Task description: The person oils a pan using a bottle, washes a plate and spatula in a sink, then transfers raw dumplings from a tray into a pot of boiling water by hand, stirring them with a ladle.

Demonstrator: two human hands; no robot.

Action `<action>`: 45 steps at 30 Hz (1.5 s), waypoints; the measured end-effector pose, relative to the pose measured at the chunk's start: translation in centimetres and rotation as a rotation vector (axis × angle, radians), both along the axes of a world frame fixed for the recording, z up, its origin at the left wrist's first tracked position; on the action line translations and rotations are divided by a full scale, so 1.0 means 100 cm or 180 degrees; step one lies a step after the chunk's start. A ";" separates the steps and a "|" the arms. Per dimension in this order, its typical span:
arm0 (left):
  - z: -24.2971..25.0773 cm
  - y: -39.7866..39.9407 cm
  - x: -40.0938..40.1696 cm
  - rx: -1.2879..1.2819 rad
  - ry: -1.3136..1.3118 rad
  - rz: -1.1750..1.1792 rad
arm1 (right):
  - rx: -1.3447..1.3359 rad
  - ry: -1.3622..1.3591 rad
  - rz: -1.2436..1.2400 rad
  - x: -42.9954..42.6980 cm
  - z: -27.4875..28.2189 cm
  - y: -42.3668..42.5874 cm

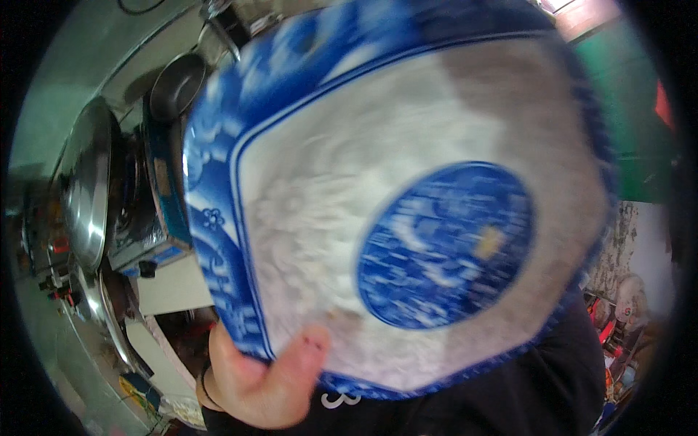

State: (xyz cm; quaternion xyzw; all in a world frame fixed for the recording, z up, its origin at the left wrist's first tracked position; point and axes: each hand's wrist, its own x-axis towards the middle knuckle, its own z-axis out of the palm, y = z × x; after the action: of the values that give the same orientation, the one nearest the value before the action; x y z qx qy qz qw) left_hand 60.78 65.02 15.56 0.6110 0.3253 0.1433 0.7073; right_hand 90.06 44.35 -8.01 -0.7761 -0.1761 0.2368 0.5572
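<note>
A large blue-and-white patterned plate (305,218) with angled sides fills the middle of the head view, close to the camera and blurred. Its pale face carries a raised flower relief and a dark blue oval medallion (447,245). My left hand (267,381) grips the lower left rim, the thumb resting on the face and the other fingers hidden behind. A thin dark band circles that wrist. My right hand is out of view. Behind the plate's lower edge shows a black garment (491,387) on my body.
To the left, a domed metal lid (90,185) covers a pan on a gas stove (155,253). A dark frying pan (179,87) sits farther up. A metal vessel with a long handle (117,327) is lower left. Mixed packages (627,310) are piled at the right.
</note>
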 end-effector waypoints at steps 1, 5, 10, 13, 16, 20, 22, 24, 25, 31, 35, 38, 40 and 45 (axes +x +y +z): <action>-0.009 0.006 0.014 -0.0308 0.0006 0.0032 | -0.0067 -0.0109 -0.0101 0.006 0.007 -0.013; -0.072 0.011 0.074 -0.1043 0.0189 0.0734 | -0.1911 0.0434 -0.0280 0.069 -0.006 -0.010; -0.145 0.015 0.099 -0.1165 0.0333 0.0995 | -0.2559 -0.0051 0.0508 0.088 0.017 0.022; -0.170 0.015 0.132 -0.1155 0.0176 0.0956 | -0.2437 -0.1505 0.1113 0.118 -0.020 0.024; -0.183 0.007 0.178 -0.1185 0.0208 0.0874 | -0.0269 -0.0835 0.0067 0.201 -0.054 0.032; -0.204 0.011 0.197 -0.1389 -0.0255 0.0923 | 0.1527 0.1568 -0.1027 0.262 0.001 0.093; -0.212 0.013 0.198 -0.1388 -0.0256 0.0690 | 0.1813 0.1876 -0.0972 0.301 -0.007 0.090; -0.220 0.017 0.184 -0.1336 -0.0233 0.0651 | 0.2011 0.2001 -0.0965 0.276 0.011 0.113; -0.221 0.014 0.184 -0.1318 -0.0164 0.0651 | 0.2253 0.1993 -0.1103 0.268 0.026 0.111; -0.242 0.015 0.196 -0.1018 0.0505 0.0401 | 0.2435 0.1737 -0.1011 0.225 0.031 0.096; -0.254 0.009 0.228 -0.1218 0.0426 0.0342 | 0.0271 0.1116 -0.0054 0.174 0.030 0.075; -0.273 0.013 0.250 -0.1555 -0.0166 0.0007 | -0.0058 0.2350 0.0798 0.148 0.000 0.051; -0.266 0.008 0.262 -0.1002 -0.0216 0.0058 | 0.0090 0.2191 0.0577 0.143 -0.001 0.044; -0.260 -0.020 0.282 0.4465 0.0822 -0.1444 | -0.0253 0.1644 -0.0131 0.131 0.003 0.048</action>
State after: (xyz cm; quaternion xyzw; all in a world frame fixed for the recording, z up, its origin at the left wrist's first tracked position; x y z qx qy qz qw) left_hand 88.99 63.03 -10.43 0.9827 0.1040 0.0948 0.1200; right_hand 103.14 49.12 -7.73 -0.7146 -0.0028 0.4224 0.5575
